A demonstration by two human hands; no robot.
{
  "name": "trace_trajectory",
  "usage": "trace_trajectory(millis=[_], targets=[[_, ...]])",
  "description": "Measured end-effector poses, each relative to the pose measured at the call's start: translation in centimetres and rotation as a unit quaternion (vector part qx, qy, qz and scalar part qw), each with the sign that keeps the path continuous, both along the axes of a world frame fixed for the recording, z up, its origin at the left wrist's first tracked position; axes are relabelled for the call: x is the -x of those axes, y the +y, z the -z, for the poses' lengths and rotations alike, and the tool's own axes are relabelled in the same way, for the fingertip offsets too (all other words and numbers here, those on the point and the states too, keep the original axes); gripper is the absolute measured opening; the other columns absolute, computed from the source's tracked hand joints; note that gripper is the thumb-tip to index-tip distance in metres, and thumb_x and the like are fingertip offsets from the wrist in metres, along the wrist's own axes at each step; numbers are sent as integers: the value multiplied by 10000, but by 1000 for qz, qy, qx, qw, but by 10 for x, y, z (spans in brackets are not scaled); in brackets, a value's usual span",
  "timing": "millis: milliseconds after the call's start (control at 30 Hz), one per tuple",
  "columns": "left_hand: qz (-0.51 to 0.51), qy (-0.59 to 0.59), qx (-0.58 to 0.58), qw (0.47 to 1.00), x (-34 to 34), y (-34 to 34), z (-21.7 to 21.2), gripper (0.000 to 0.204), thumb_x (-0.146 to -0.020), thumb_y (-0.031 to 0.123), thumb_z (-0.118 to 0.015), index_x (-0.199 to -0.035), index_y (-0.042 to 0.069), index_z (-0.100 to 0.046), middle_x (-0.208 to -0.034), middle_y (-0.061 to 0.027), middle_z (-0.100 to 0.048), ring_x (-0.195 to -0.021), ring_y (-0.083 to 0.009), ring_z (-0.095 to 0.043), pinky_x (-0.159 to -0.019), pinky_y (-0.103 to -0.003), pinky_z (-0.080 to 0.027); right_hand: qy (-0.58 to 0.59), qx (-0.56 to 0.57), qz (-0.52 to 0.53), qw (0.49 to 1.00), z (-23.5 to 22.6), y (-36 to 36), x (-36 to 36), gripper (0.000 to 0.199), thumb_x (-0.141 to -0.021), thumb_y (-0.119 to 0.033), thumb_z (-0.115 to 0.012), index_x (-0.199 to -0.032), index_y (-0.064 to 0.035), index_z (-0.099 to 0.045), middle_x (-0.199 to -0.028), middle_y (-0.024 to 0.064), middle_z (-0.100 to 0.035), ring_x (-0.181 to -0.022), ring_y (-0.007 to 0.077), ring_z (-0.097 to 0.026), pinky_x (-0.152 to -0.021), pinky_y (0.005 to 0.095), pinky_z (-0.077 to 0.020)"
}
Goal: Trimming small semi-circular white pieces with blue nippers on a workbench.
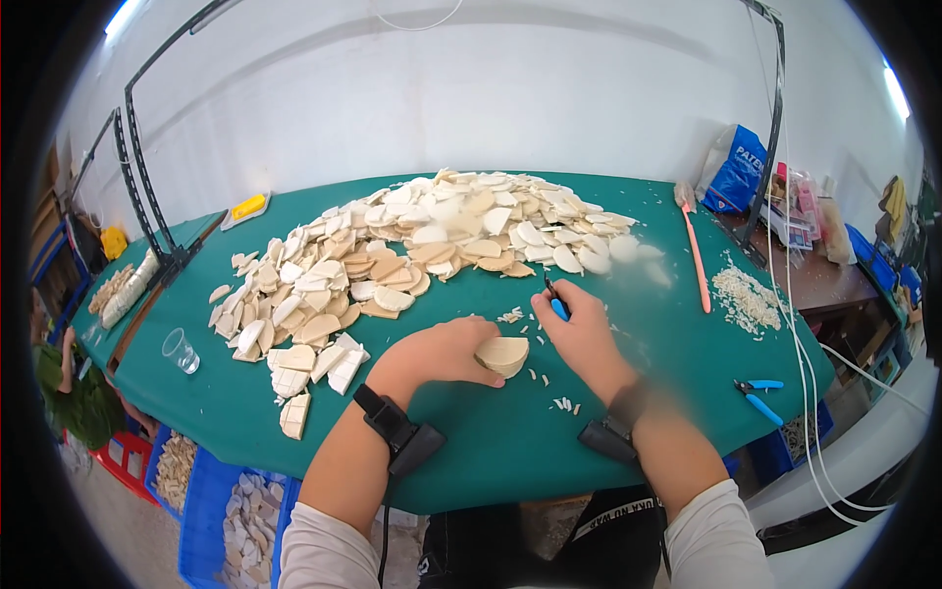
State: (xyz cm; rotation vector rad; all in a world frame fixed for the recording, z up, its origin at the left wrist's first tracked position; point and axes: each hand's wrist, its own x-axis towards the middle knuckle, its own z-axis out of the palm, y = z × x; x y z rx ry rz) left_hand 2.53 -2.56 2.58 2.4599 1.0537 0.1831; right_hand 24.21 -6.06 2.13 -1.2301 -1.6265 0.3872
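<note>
Near the front middle of the green table [461,456], my left hand [446,351] grips a cream half-round piece [503,357], its flat edge up and thumb along the near side. My right hand [581,329] is closed around small blue-handled nippers [558,304], the dark jaws pointing away from me, just right of the piece and apart from it. Most of the handles are hidden in my palm. Small offcuts [564,404] lie between and below my hands. Beyond them spreads a large heap of cream and white half-round pieces [392,270].
Another pair of blue nippers [760,398] lies at the right, near a pile of scraps [748,299] and a pink-handled brush [695,250]. A clear cup [182,351] stands left. Blue bins [201,520] sit below the left edge; a person in green [77,393] is beyond. White cables [800,344] hang at right.
</note>
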Motion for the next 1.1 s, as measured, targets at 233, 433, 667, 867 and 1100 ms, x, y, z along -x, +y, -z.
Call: trace_trajectory(millis=[233,433,667,867,1100], targets=[[5,5,-55,998,-5,-9,-4,613,-767,454,-794,-1132,-13,-641,-1129,-164,-619,-1089,-344,-604,-930,-421,-487,-5,5,-1,1000,-1,-1,1,295,-941,-241,-659,-903,47,-609,-738,178,-618,-621,264,-550,-609,372,-459],[-16,36,-38,999,-10,-8,-9,575,-797,460,-768,-1061,-39,-656,-1110,-181,-630,-1044,-351,-637,-891,-437,-513,-6,6,5,1000,4,4,0,284,-933,-232,-659,-905,46,-610,-761,186,-628,-634,266,-568,-618,373,-470],[-18,-28,-13,999,-8,-4,-10,575,-823,468,-750,-1068,-45,-657,-1082,-161,-609,-1020,-316,-617,-884,-402,-497,-6,15,5,1000,7,7,-2,284,-931,-234,-659,-907,46,-612,-755,186,-628,-639,267,-571,-621,372,-471],[-9,-79,-19,997,-5,-5,-12,569,-815,442,-763,-1118,-27,-652,-1082,-139,-588,-1020,-304,-615,-882,-396,-497,-16,13,10,1000,6,6,-2,292,-933,-242,-658,-910,46,-613,-748,184,-621,-637,260,-564,-620,369,-464],[-9,-99,-23,995,-5,-2,-7,567,-792,427,-785,-1140,-2,-659,-1094,-128,-581,-1024,-297,-611,-881,-395,-496,-13,22,10,1000,5,5,-2,301,-933,-248,-656,-920,50,-616,-753,185,-625,-646,262,-567,-629,371,-467]])
